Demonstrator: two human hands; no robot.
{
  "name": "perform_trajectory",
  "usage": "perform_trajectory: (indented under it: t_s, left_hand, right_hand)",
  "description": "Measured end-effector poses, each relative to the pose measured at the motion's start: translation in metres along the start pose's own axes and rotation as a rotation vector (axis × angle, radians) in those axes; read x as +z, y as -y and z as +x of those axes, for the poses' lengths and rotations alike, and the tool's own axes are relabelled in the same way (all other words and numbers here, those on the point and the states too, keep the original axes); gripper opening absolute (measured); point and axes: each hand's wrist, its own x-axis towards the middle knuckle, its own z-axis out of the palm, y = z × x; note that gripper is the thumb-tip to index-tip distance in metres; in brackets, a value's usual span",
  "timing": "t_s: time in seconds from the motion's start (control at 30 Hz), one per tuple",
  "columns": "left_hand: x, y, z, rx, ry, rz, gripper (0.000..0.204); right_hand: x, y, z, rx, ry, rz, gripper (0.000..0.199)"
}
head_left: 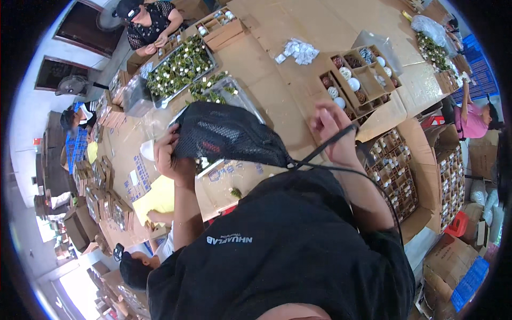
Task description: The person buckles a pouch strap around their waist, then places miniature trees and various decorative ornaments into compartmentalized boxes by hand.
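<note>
Cardboard-covered table [277, 90] seen from above, crowded with boxes and trays. At far left, stacked small cartons [101, 197] along the table edge. Left hand [169, 157] clamped shut on the left end of a black mesh bag [226, 136], fingers curled into the netting. Bag held up over the middle of the table, just above a clear tray of green sprigs [213, 90], stretched sideways between both hands. Black drawstring [325, 146] running from the bag's gathered right end. Right hand [333, 136] closed around that cord, pinched tight, well apart from the left hand. Behind the right hand, a divided box of round ornaments [357, 80]. At far right, a large carton of small bottles [397, 173]. Other people seated around the table's edges.
</note>
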Motion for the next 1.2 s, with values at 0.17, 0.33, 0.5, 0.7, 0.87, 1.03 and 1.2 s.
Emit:
perform_trajectory:
  t_s: [0.17,0.33,0.5,0.7,0.87,1.03,1.2]
  left_hand:
    - [0.002,-0.009,0.004,-0.027,0.046,0.045,0.026]
    - [-0.005,-0.003,-0.001,-0.079,0.026,0.093,0.027]
    - [-0.017,0.008,-0.002,-0.164,0.008,0.086,0.026]
    - [-0.020,0.017,0.005,-0.317,0.021,0.037,0.023]
    - [-0.004,0.020,0.001,-0.432,0.025,-0.027,0.024]
    - [0.004,0.009,0.006,-0.373,0.069,0.115,0.024]
    - [0.018,-0.012,0.033,-0.292,0.099,0.186,0.021]
  right_hand:
    - [0.030,0.009,0.010,0.286,0.859,-0.384,0.026]
    - [0.050,0.015,0.003,0.084,0.913,-0.744,0.029]
    - [0.016,0.014,0.009,0.220,0.922,-0.618,0.019]
    - [-0.003,0.009,0.011,0.531,1.065,-0.449,0.010]
    - [-0.007,0.001,-0.001,0.464,1.127,-0.560,0.015]
    - [-0.017,-0.011,-0.031,0.570,0.739,-1.000,0.035]
    - [-0.015,0.030,-0.052,0.213,0.879,-0.790,0.033]
